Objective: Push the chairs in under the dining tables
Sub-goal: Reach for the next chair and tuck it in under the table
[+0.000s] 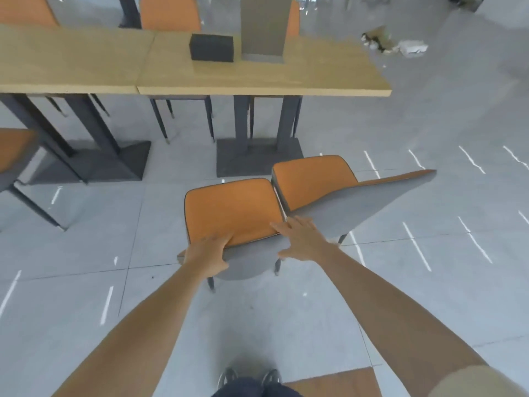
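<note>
**Two chairs out from the dining table, hands on the backrests**

Near side of the dining table (257,81), well apart from its edge: two orange-seated chairs, side by side and touching at the seat edges. Nearer chair (232,210) facing the table squarely; second chair (315,179) just to its right, turned askew, grey backrest swinging out to the right. Black box (211,47) and an upright grey stand (263,27) on the tabletop; dark pedestal base (257,156) under the table, directly ahead of both seats.

Left hand (207,257) curled over the top rim of the nearer chair's backrest, fingers hooked onto the orange side, thumb behind. Right hand (300,242) spread flat and open, resting where the two backrests meet, gripping nothing.

Likely handling: rigid shell on thin metal legs, probably light enough to slide, though leg tips may catch on tile joints. Padded rim soft but firm underneath. Best hold at the top corners of one backrest, both hands, pushing low and level to avoid tipping. Askew chair probably needing squaring first; pedestal a likely stop for the front legs.
</note>
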Motion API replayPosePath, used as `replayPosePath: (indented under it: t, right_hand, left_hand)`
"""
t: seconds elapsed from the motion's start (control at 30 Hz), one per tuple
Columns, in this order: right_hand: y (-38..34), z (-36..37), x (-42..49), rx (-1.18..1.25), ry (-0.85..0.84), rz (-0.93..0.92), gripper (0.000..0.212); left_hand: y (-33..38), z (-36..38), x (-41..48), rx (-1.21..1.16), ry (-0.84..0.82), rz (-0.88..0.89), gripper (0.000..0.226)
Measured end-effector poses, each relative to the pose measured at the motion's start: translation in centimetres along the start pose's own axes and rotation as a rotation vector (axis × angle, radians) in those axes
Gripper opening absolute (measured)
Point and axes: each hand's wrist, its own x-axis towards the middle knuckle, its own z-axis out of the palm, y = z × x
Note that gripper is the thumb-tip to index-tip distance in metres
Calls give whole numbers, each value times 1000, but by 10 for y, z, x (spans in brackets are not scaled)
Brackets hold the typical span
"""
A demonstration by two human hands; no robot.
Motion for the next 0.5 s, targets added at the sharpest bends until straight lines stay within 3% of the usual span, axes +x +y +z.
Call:
replayPosePath:
  t: [0.2,0.5]
  right_hand:
    - [1,-1,26,-222,-10,-21,68]
    - [10,-8,58,-153,-38,-212,44]
  left_hand:
    - [7,-3,10,-78,16,-64,67]
    - [7,2,22,-81,80,-98,64]
